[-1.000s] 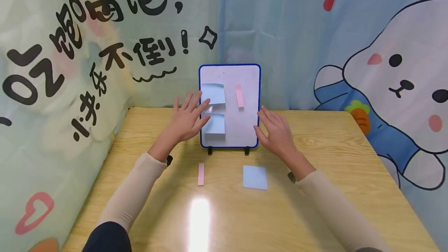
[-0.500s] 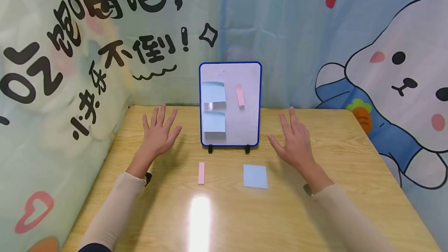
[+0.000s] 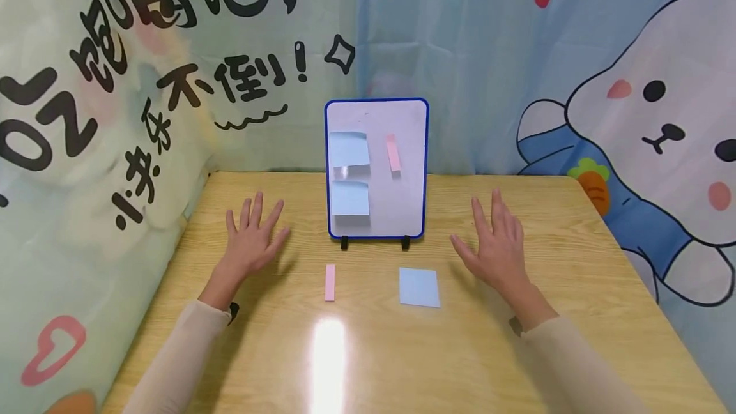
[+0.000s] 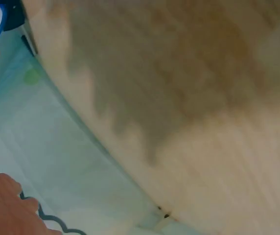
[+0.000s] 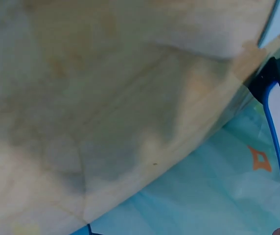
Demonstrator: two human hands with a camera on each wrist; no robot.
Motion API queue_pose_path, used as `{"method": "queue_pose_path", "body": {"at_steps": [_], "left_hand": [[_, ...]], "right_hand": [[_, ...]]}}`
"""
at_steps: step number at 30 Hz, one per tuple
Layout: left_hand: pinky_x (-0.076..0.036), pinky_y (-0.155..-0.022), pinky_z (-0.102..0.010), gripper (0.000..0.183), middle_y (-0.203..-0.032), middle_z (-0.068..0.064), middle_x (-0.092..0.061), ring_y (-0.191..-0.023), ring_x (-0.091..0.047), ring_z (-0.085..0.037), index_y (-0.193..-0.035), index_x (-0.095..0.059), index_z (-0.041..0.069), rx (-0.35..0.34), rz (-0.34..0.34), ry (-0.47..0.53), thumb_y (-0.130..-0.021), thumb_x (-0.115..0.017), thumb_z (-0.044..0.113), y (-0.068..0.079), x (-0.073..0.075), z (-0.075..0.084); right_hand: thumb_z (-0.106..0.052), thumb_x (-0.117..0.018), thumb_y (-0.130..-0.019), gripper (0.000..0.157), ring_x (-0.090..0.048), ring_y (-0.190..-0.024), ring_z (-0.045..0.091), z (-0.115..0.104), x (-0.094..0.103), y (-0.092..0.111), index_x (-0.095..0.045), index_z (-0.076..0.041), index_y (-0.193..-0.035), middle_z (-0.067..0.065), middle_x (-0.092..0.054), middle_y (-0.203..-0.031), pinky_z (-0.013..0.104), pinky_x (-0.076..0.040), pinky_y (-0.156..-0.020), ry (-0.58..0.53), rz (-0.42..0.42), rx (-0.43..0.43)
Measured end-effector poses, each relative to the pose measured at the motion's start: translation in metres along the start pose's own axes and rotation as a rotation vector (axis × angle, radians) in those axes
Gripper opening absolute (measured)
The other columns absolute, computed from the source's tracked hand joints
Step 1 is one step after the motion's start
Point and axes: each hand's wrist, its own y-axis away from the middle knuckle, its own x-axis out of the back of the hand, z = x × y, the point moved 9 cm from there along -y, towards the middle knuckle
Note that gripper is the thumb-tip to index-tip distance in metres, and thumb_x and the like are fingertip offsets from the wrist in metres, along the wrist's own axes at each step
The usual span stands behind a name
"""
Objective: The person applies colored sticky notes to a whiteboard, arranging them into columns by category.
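A small whiteboard (image 3: pixel 397 209) with a blue rim stands upright at the back of the table. Two blue sticky notes (image 3: pixel 349 199) are stuck on its left half, one above the other, and a narrow pink sticky strip (image 3: pixel 393 153) is on its right half. To the left of the board, my left hand (image 3: pixel 250 245) hovers with fingers spread, holding nothing. My right hand (image 3: pixel 496 251) is to the right of the board, fingers extended and nothing in them. Between the hands, a pink sticky strip (image 3: pixel 330 283) and a blue sticky note (image 3: pixel 420 287) lie on the table.
The wooden table (image 3: pixel 391 356) reaches back to a printed curtain (image 3: pixel 460 82). Black feet (image 3: pixel 406 243) hold up the board. A bright light reflection (image 3: pixel 328 363) shows on the tabletop near the front.
Both hands have moved away from the whiteboard's sides, the left hand leftward and the right hand rightward, and both came nearer. The notes and strips stay where they were.
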Motion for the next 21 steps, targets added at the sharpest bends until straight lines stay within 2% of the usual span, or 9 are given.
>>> {"method": "queue_pose_path", "body": {"at_steps": [2, 6, 14, 21], "left_hand": [[0.006, -0.113, -0.072, 0.065, -0.166, -0.019, 0.002, -0.152, 0.000, -0.043, -0.160, -0.017, 0.026, 0.003, -0.012, -0.001, -0.103, -0.034, 0.054, 0.002, -0.005, 0.000], [0.006, -0.113, -0.071, 0.066, -0.166, -0.018, 0.004, -0.152, -0.001, -0.043, -0.160, -0.017, 0.027, 0.013, -0.045, 0.001, -0.103, -0.033, 0.056, 0.005, -0.015, 0.001], [0.007, -0.113, -0.072, 0.067, -0.166, -0.018, 0.005, -0.152, 0.000, -0.043, -0.160, -0.017, 0.026, 0.013, -0.084, -0.003, -0.102, -0.034, 0.056, 0.009, -0.021, -0.002], [0.005, -0.113, -0.072, 0.067, -0.166, -0.018, 0.005, -0.152, 0.000, -0.043, -0.160, -0.016, 0.027, 0.004, -0.088, -0.003, -0.102, -0.035, 0.056, 0.014, -0.028, -0.002]], "right_hand": [[-0.049, -0.058, -0.093, 0.087, -0.008, -0.149, 0.045, 0.004, -0.006, 0.003, -0.013, -0.017, -0.160, 0.012, 0.015, -0.166, 0.068, -0.008, -0.115, 0.016, -0.058, -0.035], [-0.056, -0.050, -0.096, 0.085, -0.003, -0.150, 0.045, 0.011, -0.015, 0.010, -0.010, -0.019, -0.161, 0.014, 0.018, -0.165, 0.068, -0.004, -0.115, 0.049, -0.124, -0.072], [-0.060, -0.046, -0.096, 0.084, -0.006, -0.148, 0.049, 0.018, -0.028, 0.022, -0.013, -0.016, -0.160, 0.020, 0.012, -0.165, 0.071, -0.002, -0.113, 0.054, -0.164, -0.097], [-0.064, -0.042, -0.096, 0.087, -0.004, -0.148, 0.050, 0.021, -0.039, 0.026, -0.009, -0.017, -0.161, 0.022, 0.010, -0.165, 0.071, 0.000, -0.113, 0.065, -0.222, -0.124]]}}
